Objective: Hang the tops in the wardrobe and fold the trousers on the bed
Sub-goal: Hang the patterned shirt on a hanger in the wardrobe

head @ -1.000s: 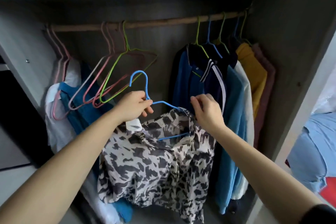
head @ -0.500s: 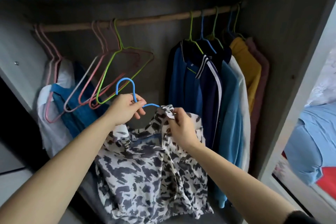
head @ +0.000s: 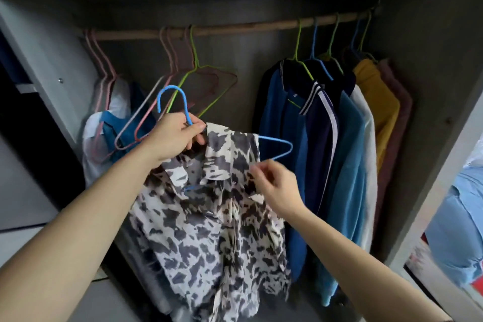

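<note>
Blouse [head: 209, 230], blotch-printed, limp on blue wire hanger [head: 171, 88]

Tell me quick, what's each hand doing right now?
Left hand: closed, gripping the blue hanger just below its hook.
Right hand: closed, pinching the patterned shirt near its shoulder.
</note>
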{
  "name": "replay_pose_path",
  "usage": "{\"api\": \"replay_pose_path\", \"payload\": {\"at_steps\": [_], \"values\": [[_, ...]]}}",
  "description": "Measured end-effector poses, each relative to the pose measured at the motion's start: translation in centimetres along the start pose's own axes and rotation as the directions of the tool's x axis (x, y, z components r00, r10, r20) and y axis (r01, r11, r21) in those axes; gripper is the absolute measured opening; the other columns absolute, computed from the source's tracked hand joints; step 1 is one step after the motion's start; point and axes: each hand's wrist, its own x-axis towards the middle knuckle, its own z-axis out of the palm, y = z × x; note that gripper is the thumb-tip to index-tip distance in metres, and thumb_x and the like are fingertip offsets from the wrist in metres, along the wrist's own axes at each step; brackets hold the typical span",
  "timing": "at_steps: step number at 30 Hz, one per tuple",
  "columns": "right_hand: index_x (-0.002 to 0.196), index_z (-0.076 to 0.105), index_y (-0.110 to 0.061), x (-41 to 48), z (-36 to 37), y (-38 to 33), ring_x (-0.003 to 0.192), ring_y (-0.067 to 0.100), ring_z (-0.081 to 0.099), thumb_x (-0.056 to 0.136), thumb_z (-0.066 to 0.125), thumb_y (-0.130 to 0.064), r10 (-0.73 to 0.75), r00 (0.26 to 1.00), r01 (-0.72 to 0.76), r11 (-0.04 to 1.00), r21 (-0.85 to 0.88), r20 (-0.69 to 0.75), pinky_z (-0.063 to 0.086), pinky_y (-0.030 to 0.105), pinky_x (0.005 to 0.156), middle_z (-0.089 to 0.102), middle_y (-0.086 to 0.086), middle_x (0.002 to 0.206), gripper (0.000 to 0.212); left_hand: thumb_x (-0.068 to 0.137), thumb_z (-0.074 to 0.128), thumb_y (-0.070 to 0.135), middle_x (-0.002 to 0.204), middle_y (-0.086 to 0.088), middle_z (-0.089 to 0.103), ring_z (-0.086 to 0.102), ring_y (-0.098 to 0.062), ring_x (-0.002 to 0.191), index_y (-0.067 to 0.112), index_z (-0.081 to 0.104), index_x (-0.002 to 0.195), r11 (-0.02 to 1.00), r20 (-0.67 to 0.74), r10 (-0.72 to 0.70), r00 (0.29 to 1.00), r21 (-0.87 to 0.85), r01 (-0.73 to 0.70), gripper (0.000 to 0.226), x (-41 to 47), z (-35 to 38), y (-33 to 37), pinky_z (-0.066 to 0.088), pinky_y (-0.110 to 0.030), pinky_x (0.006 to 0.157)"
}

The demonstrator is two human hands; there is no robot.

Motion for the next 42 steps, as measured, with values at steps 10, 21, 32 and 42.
{"api": "replay_pose_path", "payload": {"at_steps": [10,21,32,42], "values": [[0.095,0.06,-0.02,5.4,-3.5,-2.3,0.071,0.012,0.061,0.105,0.033,-0.053,-0.213,0.913,0.328,0.89,-0.316,0.348,0.051,0.043,0.07,0.065,-0.004,0.077,0.043,0.094,0.066,0.023,0.055,0.006,0.067,0.068,-0.039,0.09,0.009,0.057,0.094,1.0,0.154,-0.007,0.988,-0.013,0.009,0.017,-1.3,-1.5,2.7,0.05,-0.027,0.077],[0.105,0.064,-0.026,6.9,-3.4,-2.3,0.087,0.004,0.064,0.107,0.042,-0.031,-0.234,0.949,0.286,0.922,-0.261,0.211,0.05,0.025,0.078,0.068,-0.015,0.092,0.022,0.091,0.07,0.024,0.081,0.0,0.077,0.065,-0.01,0.062,0.013,0.07,0.094,1.0,0.169,-0.001,0.986,-0.014,0.003,0.012,-1.2,-2.8,3.1,0.047,-0.015,0.061],[0.076,0.059,-0.027,6.7,-3.7,-6.1,0.064,0.011,0.06,0.104,0.04,-0.05,-0.347,0.894,0.422,0.864,-0.274,0.283,0.046,0.028,0.061,0.061,-0.005,0.066,0.041,0.087,0.073,0.033,0.084,0.005,0.075,0.07,-0.008,0.08,0.017,0.066,0.093,0.994,-0.01,0.108,0.994,0.014,-0.108,0.019,-0.9,-2.1,2.7,0.057,-0.031,0.082],[0.076,0.064,-0.019,5.0,-5.7,-4.1,0.068,0.013,0.064,0.101,0.046,-0.05,-0.16,0.963,0.196,0.968,-0.155,0.216,0.051,0.026,0.06,0.068,-0.002,0.072,0.044,0.091,0.067,0.036,0.088,0.019,0.073,0.065,0.003,0.085,0.037,0.074,0.085,0.993,-0.063,0.091,0.994,0.082,-0.086,0.01,-3.2,-2.8,-2.4,0.05,-0.015,0.074]]}}
